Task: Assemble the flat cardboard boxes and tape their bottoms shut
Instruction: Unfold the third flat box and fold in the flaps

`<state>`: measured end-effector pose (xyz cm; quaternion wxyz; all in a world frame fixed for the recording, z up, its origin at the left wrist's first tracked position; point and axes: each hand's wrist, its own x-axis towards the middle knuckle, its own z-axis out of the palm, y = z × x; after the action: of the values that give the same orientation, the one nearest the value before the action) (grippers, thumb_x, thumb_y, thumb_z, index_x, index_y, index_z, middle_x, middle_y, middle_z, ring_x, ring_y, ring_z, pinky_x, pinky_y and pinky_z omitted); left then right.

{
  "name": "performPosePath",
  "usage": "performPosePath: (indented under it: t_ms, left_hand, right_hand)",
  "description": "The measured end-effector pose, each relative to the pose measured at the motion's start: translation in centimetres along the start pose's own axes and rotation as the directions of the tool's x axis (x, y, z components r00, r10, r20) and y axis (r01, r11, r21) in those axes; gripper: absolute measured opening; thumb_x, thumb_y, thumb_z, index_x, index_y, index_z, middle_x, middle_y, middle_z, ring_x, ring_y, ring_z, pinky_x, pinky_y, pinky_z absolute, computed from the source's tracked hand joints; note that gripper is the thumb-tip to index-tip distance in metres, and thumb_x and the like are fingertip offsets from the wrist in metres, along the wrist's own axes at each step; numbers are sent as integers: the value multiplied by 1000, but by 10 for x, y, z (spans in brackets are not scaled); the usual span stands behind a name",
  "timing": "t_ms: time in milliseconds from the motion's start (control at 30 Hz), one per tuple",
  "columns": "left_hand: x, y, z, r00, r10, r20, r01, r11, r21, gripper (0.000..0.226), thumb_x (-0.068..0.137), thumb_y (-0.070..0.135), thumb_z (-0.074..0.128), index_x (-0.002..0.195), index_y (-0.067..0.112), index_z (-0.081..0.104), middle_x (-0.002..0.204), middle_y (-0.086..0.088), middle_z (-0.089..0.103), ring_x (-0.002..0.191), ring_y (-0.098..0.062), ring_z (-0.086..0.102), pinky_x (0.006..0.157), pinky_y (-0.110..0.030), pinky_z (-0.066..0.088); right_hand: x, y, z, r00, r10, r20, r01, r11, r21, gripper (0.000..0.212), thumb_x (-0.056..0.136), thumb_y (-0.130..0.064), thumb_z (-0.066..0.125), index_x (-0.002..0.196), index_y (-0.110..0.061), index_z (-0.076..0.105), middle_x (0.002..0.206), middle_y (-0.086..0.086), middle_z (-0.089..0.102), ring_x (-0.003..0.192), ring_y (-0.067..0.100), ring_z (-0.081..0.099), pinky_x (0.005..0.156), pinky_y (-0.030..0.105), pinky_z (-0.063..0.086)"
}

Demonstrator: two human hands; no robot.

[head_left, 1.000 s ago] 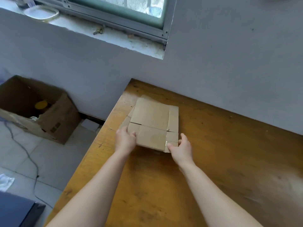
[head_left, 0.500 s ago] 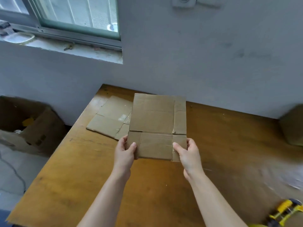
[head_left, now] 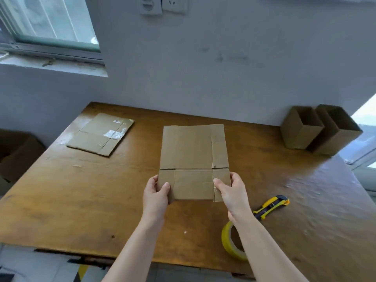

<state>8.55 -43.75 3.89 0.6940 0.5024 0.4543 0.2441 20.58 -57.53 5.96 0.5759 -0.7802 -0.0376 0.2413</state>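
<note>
The left hand (head_left: 155, 193) and the right hand (head_left: 232, 192) each pinch a near corner of the flattened brown cardboard box (head_left: 193, 149), thumbs on top, over the middle of the worn wooden table (head_left: 91, 200). The box looks light, stiff in its panels and floppy at the creases, so I judge opposite side edges the best hold. The fingers beneath are hidden, and the right forearm covers part of the yellow tape roll (head_left: 228, 245).

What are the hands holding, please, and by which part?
The flat cardboard box: left hand pinches its near left flap, right hand its near right flap.
</note>
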Motion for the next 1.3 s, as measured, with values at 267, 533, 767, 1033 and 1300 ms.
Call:
performPosePath:
  t_ms: [267, 533, 767, 1033, 1300]
  left_hand:
    - [-54, -27, 16, 995, 6, 96, -14, 996, 91, 23, 99, 10, 52, 119, 23, 52, 112, 1, 63, 101, -17, 60, 83, -35, 53]
    - [-111, -48, 61, 984, -9, 180, -21, 986, 166, 28, 100, 12, 51, 127, 21, 49, 115, 1, 59, 109, -20, 56, 98, -45, 51]
    - [-153, -77, 141, 981, -39, 189, 4, 984, 181, 31, 101, 11, 50, 131, 17, 50, 119, -2, 61, 109, -21, 57, 98, -45, 51]
    - [-197, -109, 245, 973, -107, 206, 70, 981, 180, 29, 102, 11, 48, 131, 14, 49, 118, -9, 62, 88, -23, 57, 60, -32, 46]
    - [-187, -113, 314, 935, -196, 295, 141, 970, 197, 21, 102, 9, 46, 118, 18, 56, 104, -3, 64, 81, -22, 55, 56, -31, 42]
  right_hand:
    - [-48, 32, -49, 993, 45, -106, -39, 997, 63, 28, 94, -13, 62, 121, -14, 53, 106, 1, 67, 94, 16, 64, 68, 24, 51]
    - [-75, 59, -121, 982, 80, -171, -62, 992, 110, 28, 93, -11, 62, 121, -13, 55, 106, 1, 66, 94, 14, 63, 66, 23, 48]
    - [-70, 72, -216, 983, 64, -171, -45, 992, 115, 24, 94, -13, 62, 117, -14, 55, 103, 0, 67, 90, 13, 63, 63, 21, 48]
    - [-53, 79, -332, 982, -6, -190, 31, 991, 130, 30, 101, -40, 47, 100, -13, 58, 86, -2, 61, 77, 11, 56, 64, 24, 44]
    - [-17, 62, -399, 984, 90, -154, -33, 940, 339, 34, 101, -42, 46, 102, -22, 74, 95, 3, 76, 95, 26, 70, 89, 48, 56]
